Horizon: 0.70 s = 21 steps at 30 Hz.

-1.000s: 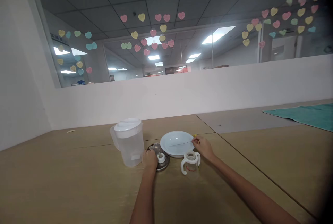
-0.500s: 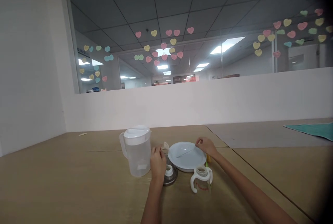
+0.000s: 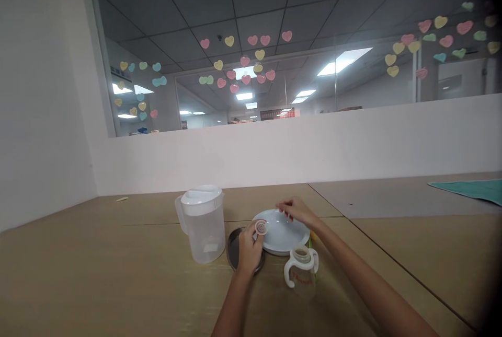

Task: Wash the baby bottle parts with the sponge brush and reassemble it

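My left hand [image 3: 250, 249] grips a pale bottle teat [image 3: 261, 228], its round base with concentric rings turned towards me. Below that hand is a dark round metal dish [image 3: 232, 253], partly covered by it. Over the far part of a white bowl [image 3: 280, 245] hangs my right hand [image 3: 295, 210], its fingers pinched; what they hold does not show clearly. In front of the bowl stands a clear baby bottle [image 3: 303, 274] without a lid, fitted with white two-sided handles [image 3: 289, 272].
A translucent pitcher [image 3: 207, 232] with a white lid stands left of the metal dish. Something yellow-green [image 3: 311, 240] shows behind the bottle. A teal cloth [image 3: 470, 192] lies at the far right, and a small pale scrap [image 3: 122, 199] at the back left.
My left hand has moved right and turned the teat's base towards me. My right hand has shifted left and up; its thin rod no longer shows clearly. The white ring on the dish is out of sight.
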Tool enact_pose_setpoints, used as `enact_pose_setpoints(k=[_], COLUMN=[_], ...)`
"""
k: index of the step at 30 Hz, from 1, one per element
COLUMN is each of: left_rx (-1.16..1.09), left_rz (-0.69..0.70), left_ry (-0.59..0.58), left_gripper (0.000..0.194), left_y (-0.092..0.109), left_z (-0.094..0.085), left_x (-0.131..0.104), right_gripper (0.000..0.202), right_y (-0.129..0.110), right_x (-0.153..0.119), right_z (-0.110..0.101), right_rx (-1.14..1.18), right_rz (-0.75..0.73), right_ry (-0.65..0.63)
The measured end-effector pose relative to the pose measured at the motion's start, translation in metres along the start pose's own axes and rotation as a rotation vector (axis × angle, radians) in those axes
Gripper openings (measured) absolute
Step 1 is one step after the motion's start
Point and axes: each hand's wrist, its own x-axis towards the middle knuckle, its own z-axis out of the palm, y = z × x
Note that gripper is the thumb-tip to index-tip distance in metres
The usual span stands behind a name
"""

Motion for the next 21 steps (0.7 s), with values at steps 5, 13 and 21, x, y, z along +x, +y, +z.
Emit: enact_pose_setpoints(k=[5, 13, 21], left_rx=[0.141, 0.243, 0.258], left_rz=[0.071, 0.050, 0.042], left_ry=[-0.003, -0.120, -0.172], left_gripper=[0.024, 0.028, 0.031], left_y=[0.005, 0.004, 0.006], left_z=[0.002, 0.015, 0.018], left_x=[-0.003, -0.011, -0.013], right_gripper=[0.054, 0.064, 0.061], right_y=[-0.060, -0.099, -0.088], right_x=[-0.039, -0.081, -0.070], right_z=[-0.024, -0.003, 0.008], right_rx=[0.125, -0.065, -0.200], right_rz=[-0.247, -0.377, -0.385], right_ry=[0.311, 0.161, 0.192])
